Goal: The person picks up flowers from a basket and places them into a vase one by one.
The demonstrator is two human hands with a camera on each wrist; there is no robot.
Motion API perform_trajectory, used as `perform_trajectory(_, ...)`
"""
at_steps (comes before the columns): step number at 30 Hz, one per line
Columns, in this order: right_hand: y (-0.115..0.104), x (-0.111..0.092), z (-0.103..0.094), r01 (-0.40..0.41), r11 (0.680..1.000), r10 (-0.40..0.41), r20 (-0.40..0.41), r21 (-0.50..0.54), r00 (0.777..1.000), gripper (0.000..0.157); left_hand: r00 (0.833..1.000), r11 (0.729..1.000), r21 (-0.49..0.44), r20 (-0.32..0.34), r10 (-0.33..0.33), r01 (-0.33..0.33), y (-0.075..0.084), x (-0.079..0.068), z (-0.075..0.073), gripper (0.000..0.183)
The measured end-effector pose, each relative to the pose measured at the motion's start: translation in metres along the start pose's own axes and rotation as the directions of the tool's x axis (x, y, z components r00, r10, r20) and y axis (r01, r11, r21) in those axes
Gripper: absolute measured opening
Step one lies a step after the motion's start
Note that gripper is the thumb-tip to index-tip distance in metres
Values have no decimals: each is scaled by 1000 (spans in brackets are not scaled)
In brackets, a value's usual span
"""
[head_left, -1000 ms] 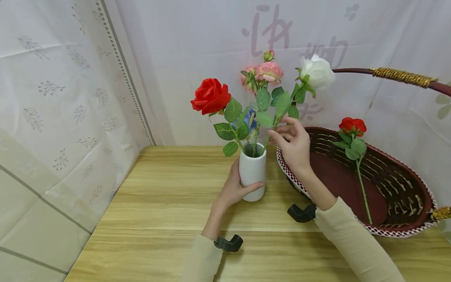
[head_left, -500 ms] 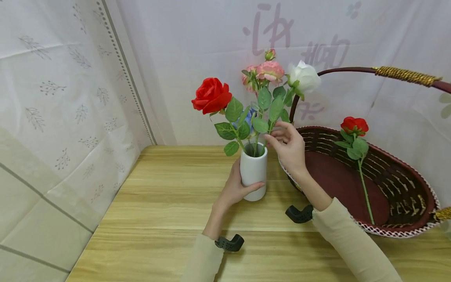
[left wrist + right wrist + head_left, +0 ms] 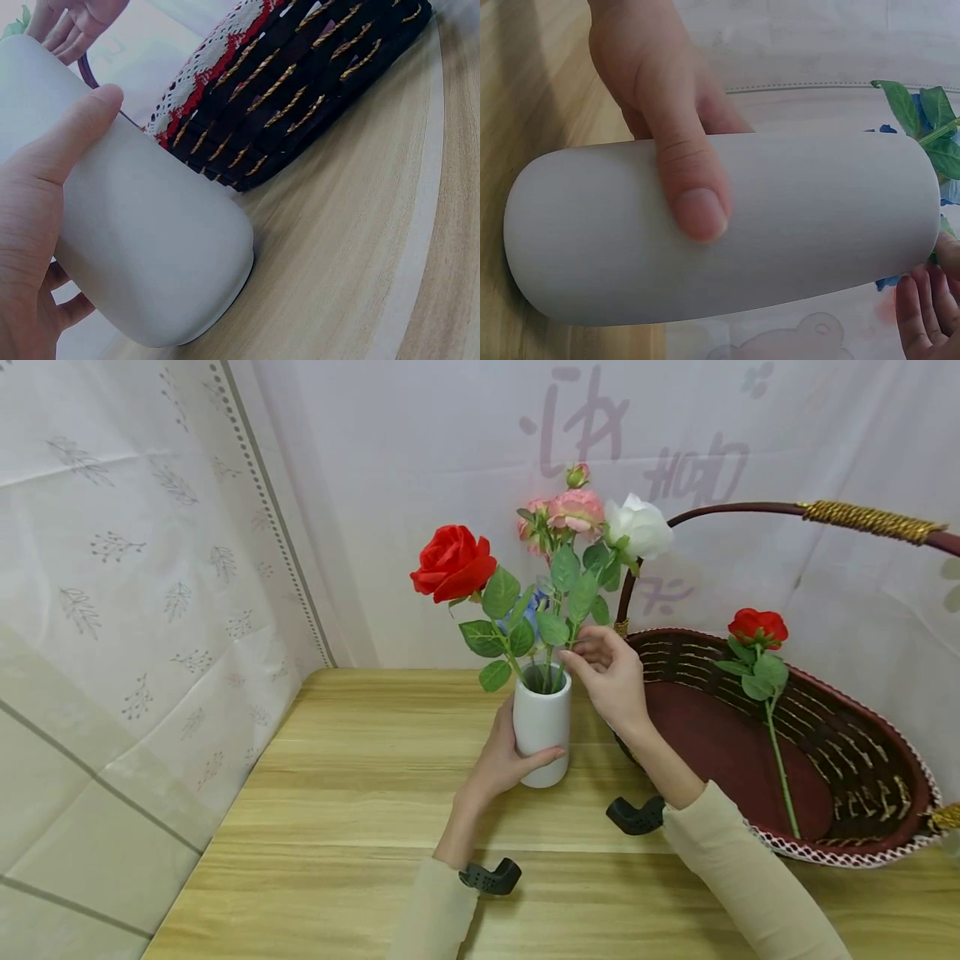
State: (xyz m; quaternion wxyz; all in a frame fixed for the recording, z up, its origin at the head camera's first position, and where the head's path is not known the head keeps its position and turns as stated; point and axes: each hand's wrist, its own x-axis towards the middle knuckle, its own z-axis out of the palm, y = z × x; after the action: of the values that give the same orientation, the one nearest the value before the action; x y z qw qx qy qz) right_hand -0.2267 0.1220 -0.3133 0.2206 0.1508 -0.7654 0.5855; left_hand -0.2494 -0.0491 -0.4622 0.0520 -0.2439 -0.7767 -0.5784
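A white vase [image 3: 542, 727] stands upright on the wooden table, and my left hand [image 3: 498, 758] grips it from the left with the thumb across its front. In it are a red rose [image 3: 453, 563] leaning left, pink flowers [image 3: 576, 512] and a blue flower [image 3: 529, 617]. Just over the rim, my right hand [image 3: 617, 683] pinches the green stem of a white rose [image 3: 640, 527], whose lower end is inside the vase mouth. The left wrist view shows the left thumb pressed along the vase wall [image 3: 157, 217].
Right of the vase sits a dark woven basket [image 3: 723, 752] with a tall arched handle [image 3: 870, 521]. Another red rose [image 3: 759, 627] leans inside it. Patterned white cloth [image 3: 405, 510] hangs behind the table [image 3: 360, 793].
My right hand has moved left and slightly down, bringing the white rose closer to the pink flowers. The left hand keeps its hold on the vase, which has barely moved.
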Motion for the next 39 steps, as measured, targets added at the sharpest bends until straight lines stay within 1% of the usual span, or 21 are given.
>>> perform_trajectory(6,3,-1,1,-11,1000,11,31,-22,999,30,999,999,-7,8,36,-36,-3,1,0,105)
perform_trajectory(9,9,0,1,-17,999,18,33,-31,999,29,999,999,-5,9,33,-33,-3,1,0,105)
perform_trajectory(16,38,4,-2,-19,999,20,32,-27,999,29,999,999,-11,6,37,-37,-2,1,0,103)
perform_trajectory(18,43,4,-3,-15,1000,16,33,-17,999,29,999,999,-16,4,42,-42,-3,2,1,102)
perform_trajectory(21,45,3,-6,-5,1000,5,37,3,999,30,999,999,-17,-1,34,-34,-3,2,1,103)
perform_trajectory(25,43,-1,-9,-14,1000,13,52,14,999,31,1000,1000,-16,1,24,-24,-2,1,0,105)
perform_trajectory(27,41,-3,-11,-25,1000,23,63,20,998,32,1000,999,-16,3,30,-30,-2,1,0,106)
perform_trajectory(31,36,-6,-14,-28,999,26,82,24,996,33,998,998,-18,-2,61,-61,-1,0,-1,105)
perform_trajectory(34,33,-9,-16,-34,999,31,88,26,996,33,998,997,-38,0,60,-60,15,-2,-4,103)
perform_trajectory(38,31,-12,-23,-31,1000,30,102,6,994,34,999,998,-59,13,39,-39,37,-6,-8,99)
perform_trajectory(39,31,-13,-26,-28,1000,28,106,-1,994,35,999,998,-52,16,41,-41,38,-6,-8,99)
